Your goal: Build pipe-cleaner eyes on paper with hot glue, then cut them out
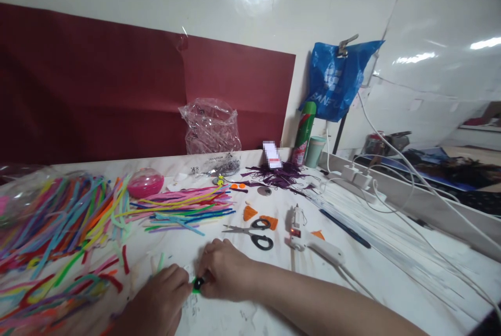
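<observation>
My left hand (169, 290) and my right hand (222, 269) meet low in the head view, over the white tabletop. Pinched between their fingertips is a small green and black piece (198, 284); the fingers cover much of it, so its kind does not show. A light green pipe cleaner (160, 261) stands up just behind my left fingers. Beyond my right hand lie black-handled scissors (254, 230), spread partly apart. Orange scraps (249, 213) rest behind them. To their right is a white hot glue gun (313, 242) with a red light glowing.
Piles of coloured pipe cleaners (70, 221) spread across the left. A pink container (145, 183), dark purple strands (277, 175), a green spray can (304, 132) and a cup (315, 151) stand at the back. White glue sticks or rods, a power strip (362, 184) and loose cables occupy the right.
</observation>
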Demonstrator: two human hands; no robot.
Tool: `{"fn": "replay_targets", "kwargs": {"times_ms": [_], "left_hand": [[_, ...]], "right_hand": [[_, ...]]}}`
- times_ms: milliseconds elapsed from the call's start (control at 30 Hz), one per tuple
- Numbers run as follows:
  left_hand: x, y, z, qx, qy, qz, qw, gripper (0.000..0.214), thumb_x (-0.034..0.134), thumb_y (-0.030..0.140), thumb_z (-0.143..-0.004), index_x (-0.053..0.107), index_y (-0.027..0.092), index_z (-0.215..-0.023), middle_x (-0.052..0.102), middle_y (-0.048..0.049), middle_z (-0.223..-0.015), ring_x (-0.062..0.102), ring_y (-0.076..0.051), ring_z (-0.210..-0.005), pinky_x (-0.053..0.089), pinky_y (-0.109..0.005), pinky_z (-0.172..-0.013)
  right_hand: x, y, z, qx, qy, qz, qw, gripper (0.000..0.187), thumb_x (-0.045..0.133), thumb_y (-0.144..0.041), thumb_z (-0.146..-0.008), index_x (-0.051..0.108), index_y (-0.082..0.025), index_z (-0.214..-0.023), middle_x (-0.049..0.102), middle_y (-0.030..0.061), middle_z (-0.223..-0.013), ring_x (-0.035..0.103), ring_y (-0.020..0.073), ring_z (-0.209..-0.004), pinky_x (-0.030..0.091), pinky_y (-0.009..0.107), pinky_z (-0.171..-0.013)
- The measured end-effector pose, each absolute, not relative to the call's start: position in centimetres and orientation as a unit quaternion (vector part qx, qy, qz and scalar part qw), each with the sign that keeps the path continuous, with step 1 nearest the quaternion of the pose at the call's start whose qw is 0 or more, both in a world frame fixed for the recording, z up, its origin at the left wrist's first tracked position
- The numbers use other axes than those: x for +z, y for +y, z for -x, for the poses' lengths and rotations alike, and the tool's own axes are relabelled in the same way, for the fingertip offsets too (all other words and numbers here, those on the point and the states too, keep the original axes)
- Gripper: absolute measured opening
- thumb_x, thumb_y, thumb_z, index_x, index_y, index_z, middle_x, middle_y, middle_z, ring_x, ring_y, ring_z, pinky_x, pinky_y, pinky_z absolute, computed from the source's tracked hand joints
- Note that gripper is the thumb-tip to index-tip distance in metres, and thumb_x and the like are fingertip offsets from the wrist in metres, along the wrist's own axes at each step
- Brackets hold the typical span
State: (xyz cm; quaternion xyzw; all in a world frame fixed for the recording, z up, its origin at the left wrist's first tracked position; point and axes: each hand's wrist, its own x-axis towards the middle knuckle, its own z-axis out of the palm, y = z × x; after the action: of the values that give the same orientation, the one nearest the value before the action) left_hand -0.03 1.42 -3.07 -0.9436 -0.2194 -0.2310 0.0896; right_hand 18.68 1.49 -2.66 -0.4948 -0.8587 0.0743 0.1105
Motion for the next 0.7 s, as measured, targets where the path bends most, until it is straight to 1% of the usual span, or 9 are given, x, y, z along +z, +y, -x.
{"fn": "replay_targets", "kwargs": {"times_ms": [100,233,333,467,600,700], "left_hand": [[-3.9,2.3,-0.1,-0.226,-0.212,0.947,0.087,0.028,0.043,-0.001,-0.069,0.058,0.021,-0.074,0.059,0.0,-0.076,0.051,-0.015,-0.073,0.043,-0.025,-0.069],[-5.2,3.3,-0.4,-0.207,-0.182,0.955,0.11,0.02,0.047,0.003,-0.071,0.056,0.02,-0.069,0.057,-0.0008,-0.071,0.048,-0.016,-0.068,0.04,-0.027,-0.065],[-5.4,3.4,-0.4,-0.205,-0.168,0.956,0.126,0.018,0.047,0.005,-0.072,0.057,0.02,-0.072,0.056,-0.0013,-0.07,0.046,-0.017,-0.068,0.039,-0.028,-0.066],[-4.8,3.1,-0.2,-0.217,-0.176,0.951,0.131,0.021,0.046,0.004,-0.071,0.058,0.02,-0.074,0.057,-0.0022,-0.074,0.047,-0.017,-0.072,0.039,-0.028,-0.069],[-4.9,3.0,-0.1,-0.219,-0.188,0.95,0.121,0.021,0.045,0.003,-0.072,0.058,0.02,-0.07,0.056,-0.0017,-0.072,0.046,-0.017,-0.07,0.04,-0.028,-0.068],[-5.5,3.2,-0.2,-0.215,-0.186,0.951,0.121,0.02,0.045,0.005,-0.073,0.057,0.02,-0.069,0.055,-0.0015,-0.07,0.045,-0.017,-0.069,0.04,-0.029,-0.068]], "right_hand": [[-2.7,1.5,-18.6,0.074,-0.858,0.495,0.114,0.015,0.065,-0.031,-0.069,0.069,-0.021,-0.08,0.067,0.0052,-0.085,0.059,0.0245,-0.09,0.042,0.033,-0.074],[-2.8,1.5,-18.6,0.074,-0.858,0.494,0.12,0.014,0.066,-0.03,-0.069,0.069,-0.021,-0.079,0.067,0.0047,-0.085,0.059,0.0242,-0.091,0.042,0.032,-0.074],[-2.8,1.4,-18.7,0.081,-0.855,0.496,0.124,0.015,0.066,-0.029,-0.068,0.069,-0.021,-0.08,0.067,0.0048,-0.084,0.059,0.024,-0.091,0.042,0.032,-0.075],[-2.6,1.4,-18.7,0.088,-0.854,0.496,0.125,0.017,0.066,-0.028,-0.068,0.07,-0.021,-0.083,0.067,0.0051,-0.086,0.058,0.0239,-0.093,0.043,0.033,-0.078],[-2.5,1.4,-18.7,0.089,-0.854,0.501,0.112,0.016,0.066,-0.028,-0.068,0.07,-0.021,-0.081,0.066,0.0053,-0.085,0.058,0.0237,-0.091,0.043,0.033,-0.078],[-2.7,1.4,-18.7,0.091,-0.852,0.501,0.12,0.015,0.066,-0.028,-0.068,0.069,-0.021,-0.08,0.066,0.005,-0.086,0.058,0.0236,-0.092,0.043,0.033,-0.078]]}}
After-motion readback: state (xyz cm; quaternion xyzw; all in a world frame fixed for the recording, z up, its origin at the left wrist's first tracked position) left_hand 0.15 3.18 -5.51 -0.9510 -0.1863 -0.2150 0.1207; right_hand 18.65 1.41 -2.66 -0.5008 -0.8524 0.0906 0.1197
